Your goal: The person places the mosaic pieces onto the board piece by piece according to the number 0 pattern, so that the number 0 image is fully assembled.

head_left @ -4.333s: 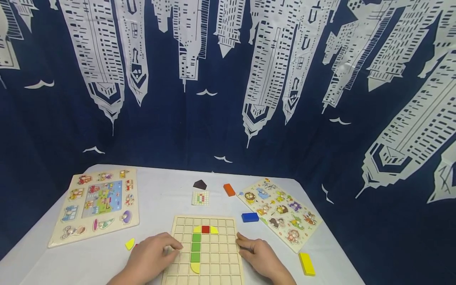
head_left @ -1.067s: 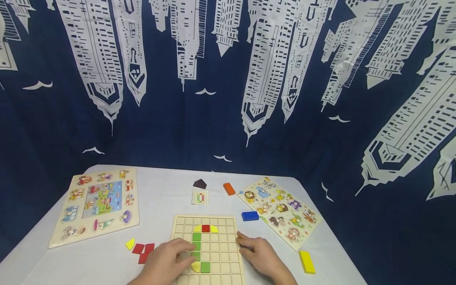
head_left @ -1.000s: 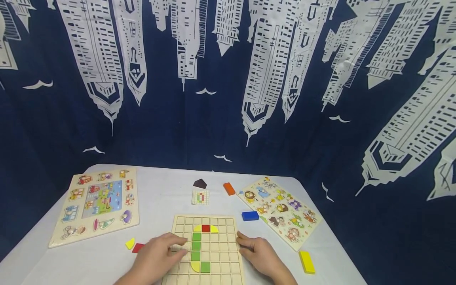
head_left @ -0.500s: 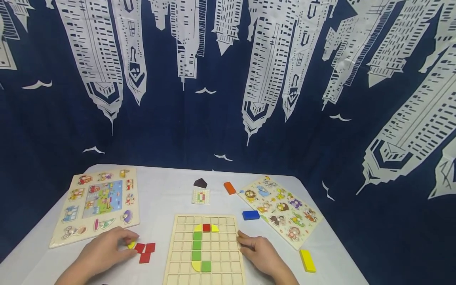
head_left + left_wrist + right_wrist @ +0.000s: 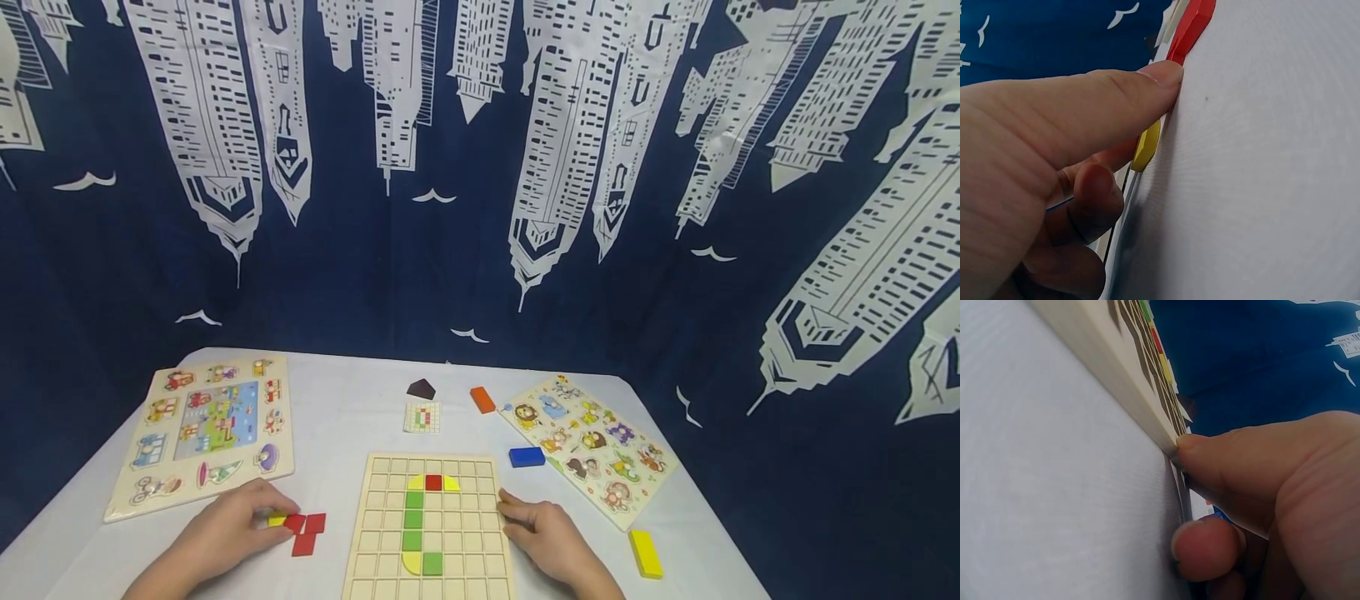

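Observation:
My left hand (image 5: 232, 529) is at the left of the table, its thumb and index fingertips at a red square tile (image 5: 295, 524), seeming to pinch it. In the left wrist view the thumb tip meets the red tile (image 5: 1175, 51); a yellow quarter-round piece (image 5: 1146, 149) lies behind the fingers. Two more red tiles (image 5: 303, 545) lie alongside. My right hand (image 5: 551, 542) rests its thumb and index fingertips against the right edge of a wooden grid board (image 5: 468, 575). The board bears several green tiles (image 5: 414, 520), one red tile (image 5: 433, 482) and yellow rounded pieces (image 5: 411, 563).
A small pattern card (image 5: 422, 418) and a dark pentagonal piece (image 5: 422, 388) lie beyond the board. Picture puzzles stand left (image 5: 198, 433) and right (image 5: 592, 450). Orange (image 5: 483, 400), blue (image 5: 527, 457) and yellow (image 5: 646, 554) blocks lie on the right.
A green tile has appeared to the right of the lower yellow piece. My left hand has moved left from the board to the loose red tiles. My right hand has stayed at the board's edge.

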`<state>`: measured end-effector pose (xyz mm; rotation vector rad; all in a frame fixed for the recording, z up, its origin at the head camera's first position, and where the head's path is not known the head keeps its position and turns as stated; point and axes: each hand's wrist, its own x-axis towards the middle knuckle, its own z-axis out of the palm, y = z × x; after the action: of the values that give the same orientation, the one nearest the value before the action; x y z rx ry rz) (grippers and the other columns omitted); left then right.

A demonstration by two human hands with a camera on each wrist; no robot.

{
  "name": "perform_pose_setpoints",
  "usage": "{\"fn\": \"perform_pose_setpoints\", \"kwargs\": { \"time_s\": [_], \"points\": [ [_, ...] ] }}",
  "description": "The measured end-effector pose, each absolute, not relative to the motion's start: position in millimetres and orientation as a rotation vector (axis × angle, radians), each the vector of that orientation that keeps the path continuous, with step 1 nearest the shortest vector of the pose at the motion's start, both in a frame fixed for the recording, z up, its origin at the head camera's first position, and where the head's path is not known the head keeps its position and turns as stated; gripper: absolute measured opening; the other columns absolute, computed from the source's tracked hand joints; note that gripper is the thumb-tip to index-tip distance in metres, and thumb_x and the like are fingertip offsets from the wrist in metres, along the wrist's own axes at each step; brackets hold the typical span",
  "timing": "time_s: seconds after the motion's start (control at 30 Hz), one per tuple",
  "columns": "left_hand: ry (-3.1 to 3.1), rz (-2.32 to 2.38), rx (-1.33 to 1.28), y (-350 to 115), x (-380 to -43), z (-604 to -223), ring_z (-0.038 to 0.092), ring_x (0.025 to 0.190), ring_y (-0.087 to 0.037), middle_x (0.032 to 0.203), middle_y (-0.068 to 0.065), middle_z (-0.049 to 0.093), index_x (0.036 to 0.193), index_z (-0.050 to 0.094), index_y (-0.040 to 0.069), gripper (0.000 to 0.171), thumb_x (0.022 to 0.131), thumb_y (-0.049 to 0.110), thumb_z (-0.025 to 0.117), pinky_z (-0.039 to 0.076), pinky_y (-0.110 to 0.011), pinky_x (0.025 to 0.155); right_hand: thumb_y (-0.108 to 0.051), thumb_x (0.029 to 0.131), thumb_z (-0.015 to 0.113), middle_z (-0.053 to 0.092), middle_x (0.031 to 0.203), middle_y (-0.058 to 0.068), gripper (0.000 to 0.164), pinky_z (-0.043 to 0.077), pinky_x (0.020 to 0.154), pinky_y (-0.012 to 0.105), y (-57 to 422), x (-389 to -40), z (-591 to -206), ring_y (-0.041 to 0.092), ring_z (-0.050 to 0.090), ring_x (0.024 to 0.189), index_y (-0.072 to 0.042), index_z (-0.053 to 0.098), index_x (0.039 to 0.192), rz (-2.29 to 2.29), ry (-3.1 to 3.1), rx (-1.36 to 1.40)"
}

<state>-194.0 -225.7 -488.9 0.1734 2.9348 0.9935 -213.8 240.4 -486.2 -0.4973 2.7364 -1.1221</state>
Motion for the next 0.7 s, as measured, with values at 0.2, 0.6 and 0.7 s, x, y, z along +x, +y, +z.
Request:
{"fn": "perform_pose_setpoints", "kwargs": {
  "time_s": [0.2,0.6,0.7],
  "points": [
    [2.933,0.980,0.148,-223.1,-196.2,-491.8,0.056,0.091,-0.012,0.111,0.007,0.069,0.102,0.077,0.030,0.031,0.075,0.033,0.091,0.051,-0.028,0.078,-0.022,0.096,0.071,0.058,0.148,0.004,0.036,0.044,0.107,0.054,240.5,-212.7,-485.6,0.036,0.052,0.139,-0.010,0.071,0.130,-1.113,2.746,-0.499],
    [2.986,0.941,0.181,-216.0,-194.9,-492.5,0.056,0.091,-0.010,0.103,0.014,0.069,0.097,0.075,0.032,0.028,0.074,0.035,0.092,0.052,-0.034,0.083,-0.022,0.095,0.072,0.058,0.148,0.004,0.036,0.041,0.109,0.056,240.5,-212.6,-485.7,0.036,0.052,0.139,-0.009,0.071,0.129,-1.118,2.744,-0.503],
    [3.000,0.929,0.165,-214.1,-194.8,-490.2,0.054,0.084,-0.008,0.099,0.017,0.069,0.095,0.076,0.033,0.026,0.075,0.035,0.091,0.049,-0.027,0.075,-0.022,0.095,0.072,0.058,0.148,0.004,0.036,0.044,0.107,0.054,240.4,-212.5,-486.1,0.036,0.051,0.140,-0.009,0.071,0.130,-1.117,2.743,-0.502]
  ]
}}
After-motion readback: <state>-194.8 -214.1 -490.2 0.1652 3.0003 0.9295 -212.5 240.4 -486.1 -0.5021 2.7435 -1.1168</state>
